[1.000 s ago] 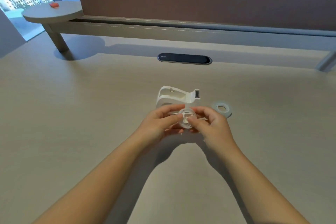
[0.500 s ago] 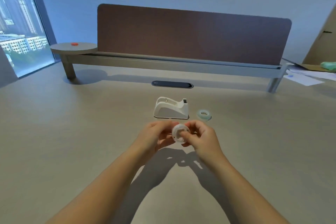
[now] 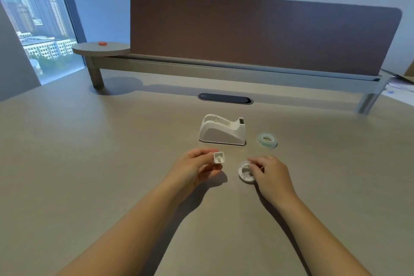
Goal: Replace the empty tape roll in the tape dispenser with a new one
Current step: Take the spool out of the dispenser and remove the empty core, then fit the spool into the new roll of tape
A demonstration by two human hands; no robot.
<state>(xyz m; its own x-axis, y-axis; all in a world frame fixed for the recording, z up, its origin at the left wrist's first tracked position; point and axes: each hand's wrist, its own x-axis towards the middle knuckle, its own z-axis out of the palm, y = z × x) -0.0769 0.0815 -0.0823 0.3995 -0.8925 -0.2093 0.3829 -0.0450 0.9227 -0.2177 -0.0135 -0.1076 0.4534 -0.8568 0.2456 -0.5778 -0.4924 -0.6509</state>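
Pinching a square white plastic spindle hub [image 3: 219,157] in left hand [image 3: 194,167]; gripping round empty tape core [image 3: 246,171] in right hand [image 3: 270,172]; glossy tape dispenser [image 3: 222,130] at 12 o'clock.

No readable text, label, brand, number or sign appears anywhere in this view. The white tape dispenser [image 3: 221,130] shows plain, unmarked sides. The new tape roll [image 3: 267,140] beside it has a few tiny dark specks at its lower edge, too small to read. The dark oval cable slot [image 3: 225,98] in the desk carries no legible marking.
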